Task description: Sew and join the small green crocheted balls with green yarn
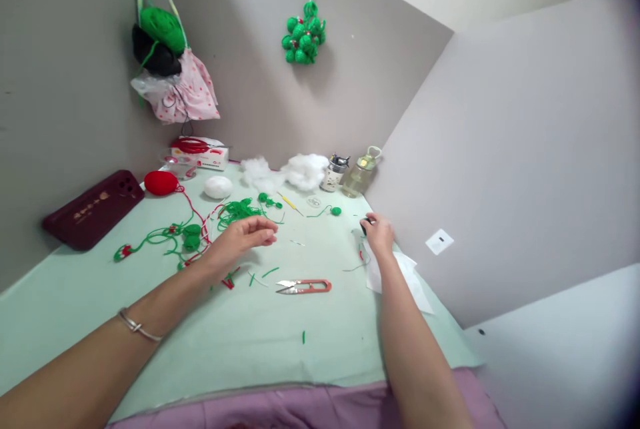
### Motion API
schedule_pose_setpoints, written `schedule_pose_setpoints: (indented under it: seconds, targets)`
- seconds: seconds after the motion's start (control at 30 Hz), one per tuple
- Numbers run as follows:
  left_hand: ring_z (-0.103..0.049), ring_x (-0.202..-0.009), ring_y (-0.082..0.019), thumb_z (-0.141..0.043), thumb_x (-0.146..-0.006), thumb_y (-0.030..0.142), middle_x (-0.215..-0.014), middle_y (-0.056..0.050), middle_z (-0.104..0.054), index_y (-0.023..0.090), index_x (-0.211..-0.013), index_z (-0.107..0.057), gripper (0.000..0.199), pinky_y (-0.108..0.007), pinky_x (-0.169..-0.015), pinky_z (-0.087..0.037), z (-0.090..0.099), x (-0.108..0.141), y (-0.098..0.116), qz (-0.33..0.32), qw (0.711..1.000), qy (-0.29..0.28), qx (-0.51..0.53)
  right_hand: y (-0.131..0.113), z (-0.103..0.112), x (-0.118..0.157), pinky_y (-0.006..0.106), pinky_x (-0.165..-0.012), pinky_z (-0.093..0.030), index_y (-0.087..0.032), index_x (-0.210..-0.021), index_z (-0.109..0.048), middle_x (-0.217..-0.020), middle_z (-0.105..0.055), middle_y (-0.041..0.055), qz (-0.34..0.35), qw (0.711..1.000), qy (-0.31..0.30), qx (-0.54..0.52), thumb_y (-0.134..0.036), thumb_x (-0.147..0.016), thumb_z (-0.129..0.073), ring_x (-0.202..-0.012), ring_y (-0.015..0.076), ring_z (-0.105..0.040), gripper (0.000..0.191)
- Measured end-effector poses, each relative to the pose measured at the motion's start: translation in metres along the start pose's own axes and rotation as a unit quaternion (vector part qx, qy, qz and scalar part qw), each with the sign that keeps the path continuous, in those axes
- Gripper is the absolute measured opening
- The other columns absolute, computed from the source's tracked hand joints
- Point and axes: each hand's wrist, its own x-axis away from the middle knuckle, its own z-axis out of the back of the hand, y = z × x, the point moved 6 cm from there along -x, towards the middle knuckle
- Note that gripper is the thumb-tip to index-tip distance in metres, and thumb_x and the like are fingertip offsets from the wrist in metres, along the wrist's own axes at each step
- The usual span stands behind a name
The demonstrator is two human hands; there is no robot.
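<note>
My left hand [253, 232] hovers over the table just right of the tangled green yarn [240, 211], fingers curved and slightly apart, with nothing visible in it. At the right edge of the table my right hand [379, 232] has its fingers closed on a small black object [367, 224], partly hidden by them. White papers [400, 276] lie beside and under my right forearm. Orange-handled thread snips [305, 287] rest between my arms. A small green crocheted ball [337, 211] with a thread tail sits left of my right hand.
Red yarn [161, 182], white yarn [218, 187], stuffing [306, 171], a pen cup [334, 173] and a bottle [361, 174] stand along the back. A dark red phone [95, 209] leans at the left. A green crocheted cluster [303, 39] hangs above. Yarn scraps lie near the snips.
</note>
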Motion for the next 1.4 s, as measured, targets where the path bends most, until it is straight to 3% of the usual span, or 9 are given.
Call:
schedule_pose_setpoints:
  seconds: [0.17, 0.27, 0.33, 0.53, 0.77, 0.97, 1.07, 1.27, 1.4]
  targets:
    - [-0.069, -0.089, -0.02, -0.083, -0.069, 0.043, -0.088, -0.003, -0.071, 0.017, -0.084, -0.071, 0.033, -0.032, -0.089, -0.049, -0.011, 0.003, -0.018, 0.025, 1.0, -0.005, 0.009, -0.062, -0.049, 0.035, 0.037, -0.081, -0.057, -0.016, -0.116, -0.07, -0.101, -0.075, 0.0095, 0.052, 0.967, -0.152, -0.2, -0.056, -0.087, -0.061, -0.085, 0.0196, -0.07, 0.05]
    - [-0.069, -0.091, -0.019, -0.078, -0.075, 0.05, -0.098, -0.006, -0.071, 0.016, -0.087, -0.069, 0.037, -0.034, -0.091, -0.052, -0.014, 0.004, -0.021, 0.033, 0.998, -0.01, 0.048, -0.092, -0.076, 0.069, 0.036, -0.08, -0.057, -0.017, -0.107, -0.074, -0.092, -0.074, 0.006, 0.045, 0.896, -0.283, -0.34, -0.052, -0.073, -0.078, -0.078, 0.0172, -0.069, 0.049]
    - [-0.07, -0.093, -0.02, -0.073, -0.08, 0.054, -0.108, -0.009, -0.07, 0.015, -0.093, -0.067, 0.041, -0.035, -0.091, -0.054, -0.017, 0.005, -0.023, 0.044, 0.996, -0.02, 0.07, -0.104, -0.081, 0.084, 0.035, -0.081, -0.057, -0.018, -0.104, -0.075, -0.09, -0.073, 0.0039, 0.038, 0.866, -0.314, -0.388, -0.045, -0.071, -0.083, -0.079, 0.0164, -0.068, 0.043]
    - [-0.073, -0.096, -0.022, -0.076, -0.082, 0.046, -0.117, -0.013, -0.069, 0.017, -0.115, -0.061, 0.046, -0.039, -0.095, -0.054, -0.028, 0.008, -0.032, 0.05, 0.991, -0.05, 0.116, -0.119, -0.083, 0.105, 0.035, -0.088, -0.055, -0.021, -0.105, -0.075, -0.101, -0.074, 0.0034, 0.059, 0.852, -0.325, -0.406, -0.037, -0.075, -0.08, -0.091, 0.0172, -0.067, 0.034]
    - [-0.073, -0.093, -0.02, -0.076, -0.084, 0.034, -0.113, -0.012, -0.073, 0.014, -0.103, -0.07, 0.029, -0.034, -0.096, -0.054, -0.025, 0.007, -0.033, 0.047, 0.978, -0.05, 0.195, -0.136, -0.087, 0.132, 0.036, -0.097, -0.051, -0.026, -0.122, -0.069, -0.125, -0.069, 0.0058, 0.091, 0.823, -0.402, -0.39, -0.041, -0.086, -0.069, -0.114, 0.0208, -0.063, 0.039]
    - [-0.071, -0.075, -0.018, -0.067, -0.091, 0.038, -0.083, -0.01, -0.072, 0.011, -0.09, -0.073, 0.028, -0.029, -0.077, -0.057, -0.025, 0.007, -0.038, 0.111, 0.962, -0.064, 0.241, -0.131, -0.09, 0.126, 0.028, -0.077, -0.049, -0.021, -0.108, -0.076, -0.092, -0.072, 0.0018, 0.051, 0.837, -0.384, -0.386, -0.041, -0.076, -0.08, -0.074, 0.0123, -0.059, 0.039]
    - [-0.064, -0.066, -0.012, -0.068, -0.088, 0.04, -0.075, -0.004, -0.064, 0.011, -0.09, -0.073, 0.029, -0.023, -0.068, -0.053, -0.023, 0.007, -0.037, 0.1, 0.971, -0.056, 0.211, -0.127, -0.09, 0.118, 0.026, -0.073, -0.048, -0.019, -0.1, -0.077, -0.095, -0.073, 0.0032, 0.014, 0.824, -0.361, -0.436, -0.041, -0.074, -0.081, -0.073, 0.0118, -0.058, 0.035]
    - [-0.056, -0.064, -0.009, -0.083, -0.073, 0.04, -0.072, 0.001, -0.06, 0.012, -0.09, -0.073, 0.034, -0.023, -0.068, -0.046, -0.022, 0.009, -0.031, 0.085, 0.982, -0.062, 0.155, -0.117, -0.094, 0.111, 0.024, -0.067, -0.051, -0.018, -0.085, -0.072, -0.084, -0.07, 0.0006, -0.055, 0.796, -0.327, -0.507, -0.039, -0.068, -0.086, -0.071, 0.0107, -0.062, 0.03]
    - [-0.056, -0.068, -0.011, -0.085, -0.068, 0.039, -0.081, 0.0, -0.063, 0.015, -0.093, -0.071, 0.038, -0.026, -0.072, -0.045, -0.017, 0.009, -0.029, 0.069, 0.99, -0.012, 0.124, -0.117, -0.098, 0.116, 0.024, -0.067, -0.053, -0.017, -0.084, -0.069, -0.085, -0.072, 0.0023, -0.08, 0.783, -0.345, -0.511, -0.037, -0.067, -0.088, -0.07, 0.0116, -0.065, 0.033]
